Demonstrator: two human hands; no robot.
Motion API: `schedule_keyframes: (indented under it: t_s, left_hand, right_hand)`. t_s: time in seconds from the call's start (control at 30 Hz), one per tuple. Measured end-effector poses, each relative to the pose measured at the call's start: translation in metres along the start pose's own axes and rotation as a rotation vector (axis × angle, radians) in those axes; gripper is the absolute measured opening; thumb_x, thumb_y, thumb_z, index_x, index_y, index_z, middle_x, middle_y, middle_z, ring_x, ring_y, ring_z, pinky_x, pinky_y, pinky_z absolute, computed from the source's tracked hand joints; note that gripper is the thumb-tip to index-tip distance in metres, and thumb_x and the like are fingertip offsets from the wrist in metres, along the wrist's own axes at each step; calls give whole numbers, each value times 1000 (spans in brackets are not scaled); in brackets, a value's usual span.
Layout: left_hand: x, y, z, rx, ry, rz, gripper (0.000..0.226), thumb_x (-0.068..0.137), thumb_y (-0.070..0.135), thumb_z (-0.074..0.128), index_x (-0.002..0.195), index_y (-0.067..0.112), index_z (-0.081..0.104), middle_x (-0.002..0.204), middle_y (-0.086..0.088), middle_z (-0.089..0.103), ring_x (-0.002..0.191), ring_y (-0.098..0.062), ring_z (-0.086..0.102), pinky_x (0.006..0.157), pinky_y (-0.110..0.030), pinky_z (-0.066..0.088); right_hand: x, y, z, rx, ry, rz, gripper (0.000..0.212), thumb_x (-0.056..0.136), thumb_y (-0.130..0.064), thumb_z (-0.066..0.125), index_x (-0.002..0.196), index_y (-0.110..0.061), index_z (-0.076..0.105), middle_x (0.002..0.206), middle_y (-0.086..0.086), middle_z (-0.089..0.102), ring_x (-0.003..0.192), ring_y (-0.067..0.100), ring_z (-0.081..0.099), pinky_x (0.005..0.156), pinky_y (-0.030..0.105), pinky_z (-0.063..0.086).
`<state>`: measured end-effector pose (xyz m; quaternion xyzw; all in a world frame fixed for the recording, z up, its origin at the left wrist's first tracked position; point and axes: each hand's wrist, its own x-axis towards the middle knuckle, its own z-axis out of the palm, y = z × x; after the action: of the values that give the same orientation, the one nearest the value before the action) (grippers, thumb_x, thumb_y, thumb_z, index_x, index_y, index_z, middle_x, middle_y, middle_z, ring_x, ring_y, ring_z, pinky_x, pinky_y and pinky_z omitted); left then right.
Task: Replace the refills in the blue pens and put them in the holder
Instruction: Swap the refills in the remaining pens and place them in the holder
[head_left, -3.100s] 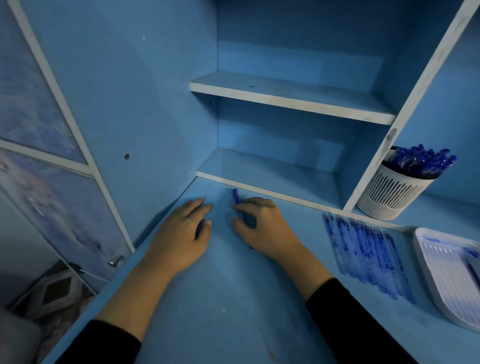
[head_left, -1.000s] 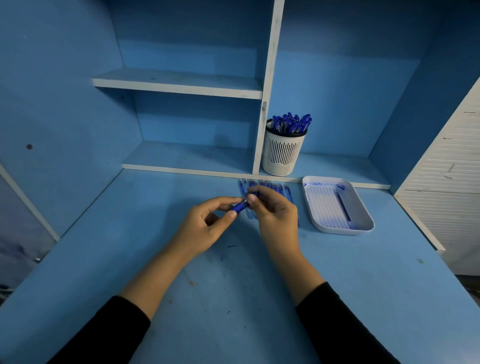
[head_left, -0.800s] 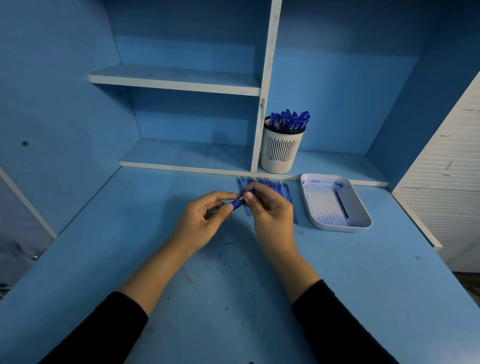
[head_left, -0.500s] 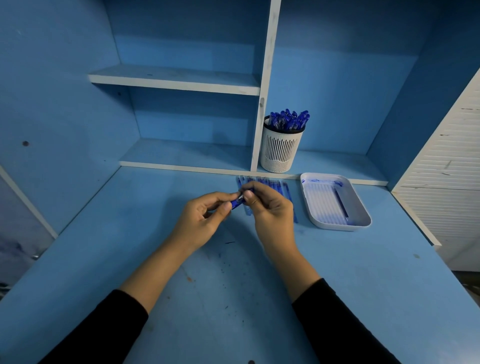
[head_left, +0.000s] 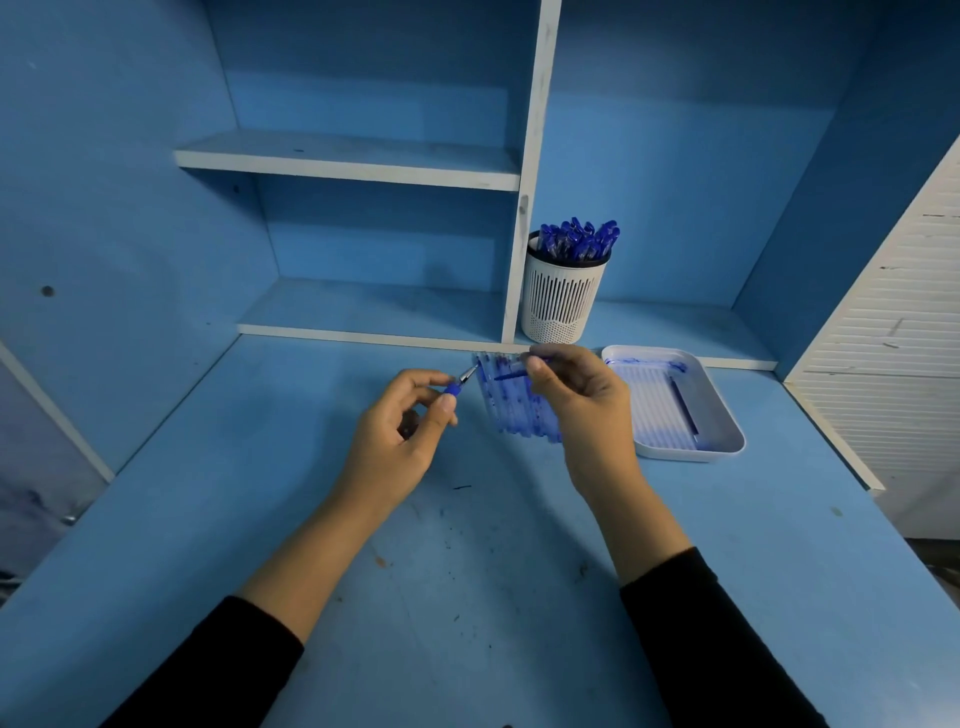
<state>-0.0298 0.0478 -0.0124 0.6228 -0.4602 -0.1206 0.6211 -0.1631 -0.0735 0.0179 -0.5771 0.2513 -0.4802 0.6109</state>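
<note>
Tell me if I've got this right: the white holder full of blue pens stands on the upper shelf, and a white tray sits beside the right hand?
Not quite. In the head view the white holder stands on the lowest ledge, not the upper shelf. The white tray does sit beside the right hand.

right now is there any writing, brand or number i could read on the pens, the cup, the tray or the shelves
No readable text, label, brand, number or sign in this view.
Blue pens in the white slotted plastic holder: any print is too small to tell.
Clear blue pens lying in a row on the blue desk: dark specks only, not readable.
White rectangular plastic tray: blue smears, no lettering.
Blue shelves: bare.
</note>
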Motion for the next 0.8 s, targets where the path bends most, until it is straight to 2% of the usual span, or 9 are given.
schedule_keyframes:
  t_s: [0.1,0.17,0.27,0.37,0.43,0.53,0.6,0.7,0.8]
  left_hand:
    - [3,-2,-5,42,103,16,10,87,34,64,95,30,66,88,10,70,67,-8,53,61,-17,40]
    - [4,-3,-8,64,149,11,7,87,29,69,91,34,67,89,15,70,69,-8,55,63,-16,42]
    - [4,-4,-10,113,160,22,19,88,17,72,89,35,68,89,21,70,78,-2,61,73,-11,44]
    - [4,-3,-12,150,144,58,22,88,14,71,90,35,68,94,24,70,89,3,64,83,-9,45]
    - [4,-4,-13,170,122,92,23,88,12,71,91,35,68,96,24,70,94,2,65,87,-11,46]
    - [5,-6,-14,204,49,157,21,87,7,71,94,27,72,96,16,71,96,-4,66,89,-17,49]
    - [5,-7,-13,245,0,188,17,86,5,72,96,19,75,94,14,71,94,-8,67,86,-20,51]
    - [3,-8,-11,245,-53,185,19,87,6,71,96,23,76,90,14,70,88,-9,66,78,-21,51]
    - [3,-10,-10,252,-76,148,23,88,9,70,96,30,75,89,17,70,80,-10,63,67,-21,47]
  right_hand:
    - [-2,7,-5,-283,-55,92,12,84,-3,68,91,-12,72,78,-5,69,69,-1,61,68,16,49]
    - [-8,12,-2,-495,-157,97,10,82,-9,71,90,-15,73,78,-7,69,71,1,62,71,14,49]
    - [-20,19,6,-719,-312,30,6,80,-17,75,86,-16,73,79,-7,68,73,4,61,66,4,43]
    - [-25,24,10,-880,-382,-101,13,81,-20,74,93,-14,72,85,-3,63,75,9,57,67,2,39]
    - [-25,21,11,-768,-339,-62,19,82,-24,74,99,-17,70,87,-4,63,74,7,58,70,6,42]
    - [-24,11,12,-437,-263,74,22,85,-37,70,101,-21,69,86,2,69,78,13,64,73,24,53]
    - [-22,8,11,-435,-250,60,24,87,-43,64,96,-22,68,83,6,69,79,22,65,74,36,55]
    - [-22,9,10,-461,-280,19,14,91,-28,64,88,-14,66,71,3,68,66,15,63,71,37,55]
    - [-21,10,8,-453,-326,-46,7,89,-5,64,85,-11,65,71,1,65,67,10,59,70,29,53]
